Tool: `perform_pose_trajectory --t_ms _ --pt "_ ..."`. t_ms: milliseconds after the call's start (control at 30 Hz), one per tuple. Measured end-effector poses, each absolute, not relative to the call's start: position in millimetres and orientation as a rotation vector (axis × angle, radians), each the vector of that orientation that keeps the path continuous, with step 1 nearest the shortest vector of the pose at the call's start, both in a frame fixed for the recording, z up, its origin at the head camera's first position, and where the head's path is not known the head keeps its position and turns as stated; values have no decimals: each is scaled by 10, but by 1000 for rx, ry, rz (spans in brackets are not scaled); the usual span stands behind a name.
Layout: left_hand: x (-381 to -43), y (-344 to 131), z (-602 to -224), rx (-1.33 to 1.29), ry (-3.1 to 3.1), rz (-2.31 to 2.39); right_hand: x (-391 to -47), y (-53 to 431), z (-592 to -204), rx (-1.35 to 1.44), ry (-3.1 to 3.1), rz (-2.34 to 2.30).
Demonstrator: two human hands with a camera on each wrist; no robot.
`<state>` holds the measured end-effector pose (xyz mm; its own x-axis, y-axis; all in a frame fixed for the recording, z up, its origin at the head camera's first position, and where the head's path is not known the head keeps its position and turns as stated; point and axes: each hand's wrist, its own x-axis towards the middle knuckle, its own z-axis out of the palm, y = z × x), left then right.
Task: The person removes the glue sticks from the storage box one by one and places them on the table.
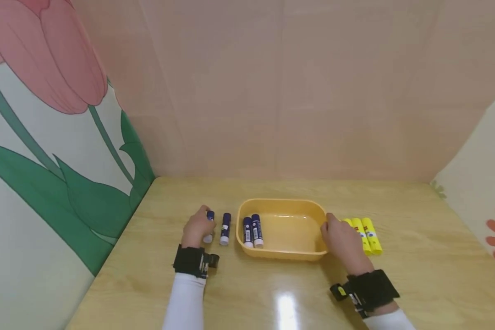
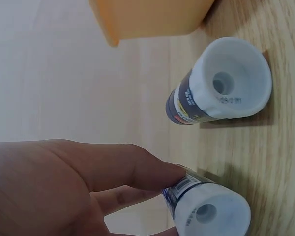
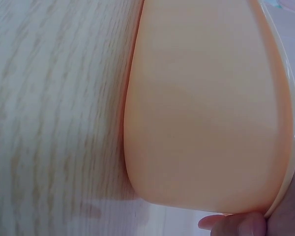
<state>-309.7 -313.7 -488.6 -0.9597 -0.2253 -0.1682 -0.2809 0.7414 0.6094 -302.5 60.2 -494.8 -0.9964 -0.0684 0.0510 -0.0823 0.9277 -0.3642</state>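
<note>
My left hand (image 1: 198,227) pinches a dark blue glue stick (image 2: 214,211) with a white base, thumb on its label; the stick lies at the table surface. Just right of it lies another blue glue stick (image 1: 225,228), apart from my fingers. Two more blue glue sticks (image 1: 256,230) sit side by side at the left end of a yellow plastic tray (image 1: 282,255). With my right hand (image 1: 345,240) I grip the tray's right rim; in the right wrist view, fingertips (image 3: 241,226) show at the tray's edge (image 3: 206,123).
Several yellow glue sticks (image 1: 372,236) lie in a row right of the tray, partly hidden behind my right hand. The wooden table (image 1: 247,293) meets a plain wall (image 1: 280,114) at the back. Printed panels (image 1: 66,201) stand at both sides.
</note>
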Motion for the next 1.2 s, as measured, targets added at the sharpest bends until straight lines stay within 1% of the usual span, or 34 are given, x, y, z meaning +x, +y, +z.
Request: perform_pose_trajectory --t_ms 133,400,667,1200 --pt "-3121 -3152 -4799 -405 2856 976 -3023 587 -4894 86 -3057 592" --pt "-3067 -3066 -4832 -397 2852 990 -2934 662 -4843 94 -3064 574" --pt "-3032 -3008 -4879 -398 2829 1028 -2938 729 -4741 127 -3089 539" --pt "-2976 -3029 -5013 -373 2758 1050 -2839 666 -4916 115 -3136 590"
